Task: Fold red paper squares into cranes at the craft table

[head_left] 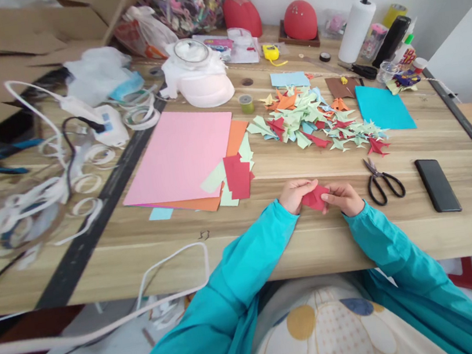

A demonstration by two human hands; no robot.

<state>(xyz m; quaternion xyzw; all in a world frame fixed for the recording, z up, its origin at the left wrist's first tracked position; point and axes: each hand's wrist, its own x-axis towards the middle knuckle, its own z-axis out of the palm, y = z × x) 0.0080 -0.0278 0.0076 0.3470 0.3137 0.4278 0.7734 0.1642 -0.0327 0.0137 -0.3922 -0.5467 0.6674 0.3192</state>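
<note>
My left hand (295, 194) and my right hand (345, 197) meet near the front edge of the wooden table (315, 242), both pinched on one small piece of red paper (315, 198) held between them. Both arms wear teal sleeves. A pile of folded paper shapes (316, 119) in green, red, orange and blue lies further back. Black scissors (382, 181) rest just right of my right hand.
A pink sheet (180, 152) lies on orange paper with red and green offcuts (236, 176) at left. A black phone (437, 184) and a blue sheet (382, 106) are at right. Tape rolls, cables and cardboard crowd the left; jars and a paper towel roll (355, 28) stand at the back.
</note>
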